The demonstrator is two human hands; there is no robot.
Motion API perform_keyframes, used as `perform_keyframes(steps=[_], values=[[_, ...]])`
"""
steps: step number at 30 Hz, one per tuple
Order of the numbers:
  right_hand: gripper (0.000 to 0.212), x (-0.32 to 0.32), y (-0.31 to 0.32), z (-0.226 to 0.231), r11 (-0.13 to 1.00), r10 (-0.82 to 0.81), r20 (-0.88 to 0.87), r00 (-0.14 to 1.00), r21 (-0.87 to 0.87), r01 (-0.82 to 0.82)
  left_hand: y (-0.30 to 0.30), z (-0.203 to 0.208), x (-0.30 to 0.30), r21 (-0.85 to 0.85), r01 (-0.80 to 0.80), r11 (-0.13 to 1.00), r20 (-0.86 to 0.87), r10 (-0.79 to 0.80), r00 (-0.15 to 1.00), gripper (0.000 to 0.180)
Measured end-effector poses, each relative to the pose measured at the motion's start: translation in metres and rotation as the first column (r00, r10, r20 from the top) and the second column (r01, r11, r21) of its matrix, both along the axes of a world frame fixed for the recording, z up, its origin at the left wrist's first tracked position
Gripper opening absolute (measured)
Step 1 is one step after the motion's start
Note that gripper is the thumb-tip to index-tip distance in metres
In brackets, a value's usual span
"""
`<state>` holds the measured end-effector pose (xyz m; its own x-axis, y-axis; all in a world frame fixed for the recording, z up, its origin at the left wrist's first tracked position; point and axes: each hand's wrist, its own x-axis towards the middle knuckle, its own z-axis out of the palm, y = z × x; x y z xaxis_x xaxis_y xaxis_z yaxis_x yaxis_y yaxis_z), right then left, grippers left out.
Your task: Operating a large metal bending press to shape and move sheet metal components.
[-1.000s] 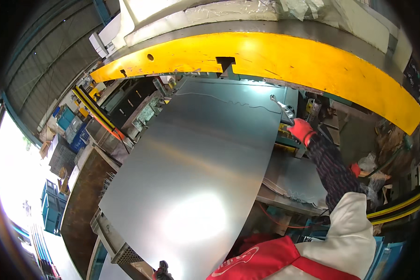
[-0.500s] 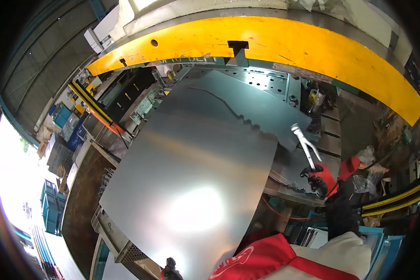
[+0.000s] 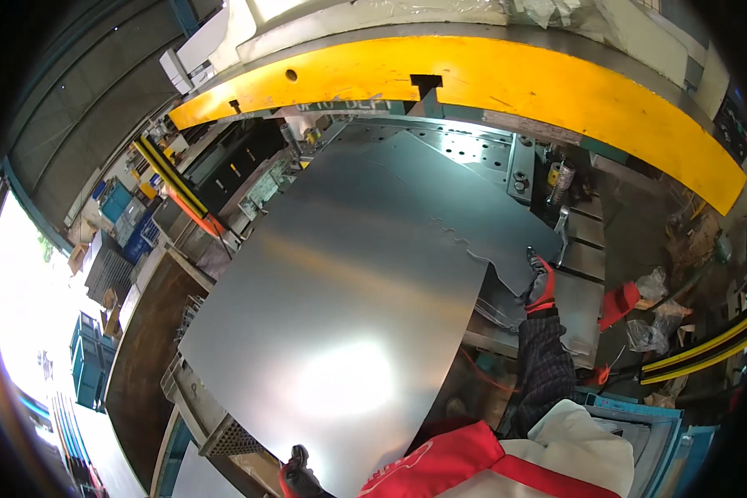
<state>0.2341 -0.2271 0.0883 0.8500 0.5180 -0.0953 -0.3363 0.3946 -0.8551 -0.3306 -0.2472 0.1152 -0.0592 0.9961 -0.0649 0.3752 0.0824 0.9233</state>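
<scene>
A large bare metal sheet (image 3: 332, 290) spreads across the machine bed and out toward me. Beyond it is a smaller metal sheet (image 3: 481, 191) with a wavy edge along the large one. At the bottom, my left hand (image 3: 299, 475), in a black and red glove, is closed on the large sheet's near edge, thumb on top. My right hand (image 3: 541, 280), gloved alike, grips the right edge of the smaller sheet; the fingers beneath are hidden. Just past it, a silver hand tool (image 3: 562, 231) rests by that sheet's right corner, apart from my hand.
A thick yellow press beam (image 3: 515, 70) crosses above the bed. Behind the sheets is a perforated plate (image 3: 465, 149), with a spring-wrapped post (image 3: 562, 178) at right. Black and yellow guards (image 3: 170, 178) stand at left and lower right. Blue bins (image 3: 639, 423) sit beside me.
My right hand has let go of the silver tool, now beside the smaller sheet, and has moved left onto that sheet's edge. The gap along the wavy edge looks narrower. My left hand stays on the large sheet.
</scene>
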Motion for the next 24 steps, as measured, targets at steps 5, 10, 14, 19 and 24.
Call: perform_keyframes(steps=[5,10,14,19,24], values=[[0.028,-0.033,-0.048,0.018,0.943,-0.027,0.130,0.991,0.333,-0.017,0.007,-0.046,-0.023,0.083,-0.035,0.996,0.353,0.003,0.935,0.016],[0.034,-0.075,-0.160,0.052,0.942,-0.017,-0.016,1.000,0.334,0.021,-0.001,-0.018,-0.007,0.359,0.107,0.927,0.307,-0.226,0.924,0.035],[0.035,-0.125,-0.270,0.071,0.938,-0.137,0.242,0.960,0.344,0.047,0.004,-0.011,-0.003,0.125,-0.008,0.992,0.638,-0.075,0.767,0.015],[0.032,-0.200,-0.347,0.114,0.936,-0.350,0.311,0.884,0.147,0.319,0.005,0.006,0.007,-0.020,-0.004,1.000,0.728,0.018,0.685,0.023],[0.029,-0.233,-0.383,0.109,0.703,-0.376,0.714,0.590,-0.195,0.684,0.008,0.010,0.009,0.070,0.055,0.996,0.560,-0.085,0.824,0.025]])
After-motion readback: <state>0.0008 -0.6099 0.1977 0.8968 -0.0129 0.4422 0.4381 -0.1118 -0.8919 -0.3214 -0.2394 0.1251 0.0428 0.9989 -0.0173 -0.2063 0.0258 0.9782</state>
